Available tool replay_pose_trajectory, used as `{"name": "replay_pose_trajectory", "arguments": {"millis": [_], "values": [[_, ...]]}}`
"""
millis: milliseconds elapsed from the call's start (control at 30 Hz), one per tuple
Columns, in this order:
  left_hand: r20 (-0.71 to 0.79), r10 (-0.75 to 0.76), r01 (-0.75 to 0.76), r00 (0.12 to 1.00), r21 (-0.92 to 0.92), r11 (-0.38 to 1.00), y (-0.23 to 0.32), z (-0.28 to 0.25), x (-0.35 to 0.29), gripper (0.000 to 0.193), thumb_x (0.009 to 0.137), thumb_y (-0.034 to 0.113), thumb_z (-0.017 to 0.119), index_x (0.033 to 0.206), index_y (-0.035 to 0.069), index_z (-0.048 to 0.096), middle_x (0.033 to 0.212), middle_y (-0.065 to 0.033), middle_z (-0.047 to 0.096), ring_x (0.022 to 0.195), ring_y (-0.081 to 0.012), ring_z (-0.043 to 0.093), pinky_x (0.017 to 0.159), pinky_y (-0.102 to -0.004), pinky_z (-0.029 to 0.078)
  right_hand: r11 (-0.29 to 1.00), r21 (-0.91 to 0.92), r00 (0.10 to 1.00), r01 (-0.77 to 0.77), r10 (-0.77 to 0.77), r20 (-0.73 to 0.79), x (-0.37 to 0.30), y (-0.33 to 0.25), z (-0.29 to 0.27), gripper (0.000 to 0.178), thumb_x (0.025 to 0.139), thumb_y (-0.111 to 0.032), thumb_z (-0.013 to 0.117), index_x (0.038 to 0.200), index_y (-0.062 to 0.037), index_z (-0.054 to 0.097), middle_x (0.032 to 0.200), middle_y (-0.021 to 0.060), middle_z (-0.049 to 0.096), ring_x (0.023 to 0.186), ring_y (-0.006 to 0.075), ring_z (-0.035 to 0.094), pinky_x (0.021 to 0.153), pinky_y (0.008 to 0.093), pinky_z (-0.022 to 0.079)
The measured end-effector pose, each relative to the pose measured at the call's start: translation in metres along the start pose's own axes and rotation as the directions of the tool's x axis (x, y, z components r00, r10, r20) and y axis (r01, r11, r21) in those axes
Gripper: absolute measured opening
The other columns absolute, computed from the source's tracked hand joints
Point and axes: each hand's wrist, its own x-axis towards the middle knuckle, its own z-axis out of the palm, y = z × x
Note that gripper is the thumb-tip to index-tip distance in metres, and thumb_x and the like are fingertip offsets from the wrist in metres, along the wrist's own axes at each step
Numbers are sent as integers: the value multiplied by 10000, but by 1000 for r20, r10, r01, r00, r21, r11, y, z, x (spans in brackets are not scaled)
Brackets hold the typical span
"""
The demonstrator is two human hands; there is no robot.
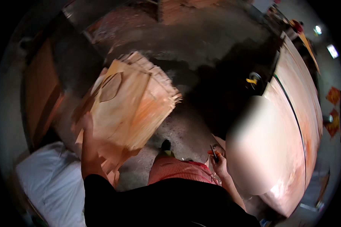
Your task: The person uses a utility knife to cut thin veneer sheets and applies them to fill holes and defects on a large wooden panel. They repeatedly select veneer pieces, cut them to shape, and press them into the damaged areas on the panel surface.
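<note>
A pile of thin wood veneer sheets [129, 109] with ragged far edges lies ahead of me to the left. On top is a loose piece with a rounded end [111, 87]. My left hand [87, 122] is at the near left edge of this pile; motion blurs its fingers, so I cannot see whether they pinch a sheet. Low on my right side, my right hand [219, 165] is closed around a slim dark hand tool [214, 152] with an orange part, perhaps a knife. The tool stays apart from the pile.
A large pale panel stack [310, 125] with a dark strap stands close on my right, partly smeared. A white sack-like bundle [53, 185] sits at lower left. Brown boards [41, 90] stand farther left. A yellow item [251, 81] lies in shadow. Concrete floor [185, 128] runs between.
</note>
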Motion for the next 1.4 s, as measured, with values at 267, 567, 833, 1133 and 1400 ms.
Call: {"name": "replay_pose_trajectory", "arguments": {"millis": [267,567,833,1133,1400], "values": [[-412,105,-27,905,191,981,24,8,-20,441,777,360,529,1036,3,537,1058,-167,515,941,-297,512,794,-387,412,995,-74,993,69,-75,-90,-57,26,-10,222,809,-156,523,1016,-82,558,850,167,592,752,292,581,682,331,448],[-202,312,-278,928,180,944,250,-87,-199,459,783,265,520,1192,82,418,1201,-120,422,960,-284,496,785,-358,423,993,5,974,-116,114,-197,-195,117,-35,304,757,-168,505,1054,-108,508,781,188,572,722,354,544,647,417,429],[162,966,-879,201,-405,251,382,-26,-361,326,756,222,558,1017,27,540,942,-159,552,883,-307,521,756,-380,411,944,255,797,-210,317,-515,-351,229,-48,268,772,-165,477,1031,-122,532,742,160,572,698,319,553,622,387,426],[667,723,-978,-180,-200,-59,488,-10,-547,385,771,381,519,1026,98,576,993,-122,581,941,-266,537,817,-349,418,746,656,458,-112,625,-632,-460,335,-58,215,795,-128,521,996,-64,559,611,82,528,540,166,497,515,293,396],[701,565,-879,-435,-192,-437,644,20,-708,394,771,406,510,1036,121,567,1003,-118,577,950,-264,537,802,-370,429,660,740,257,-127,743,-618,-513,404,-140,208,820,-126,503,1012,-96,575,562,1,453,523,68,410,491,235,364]]}}
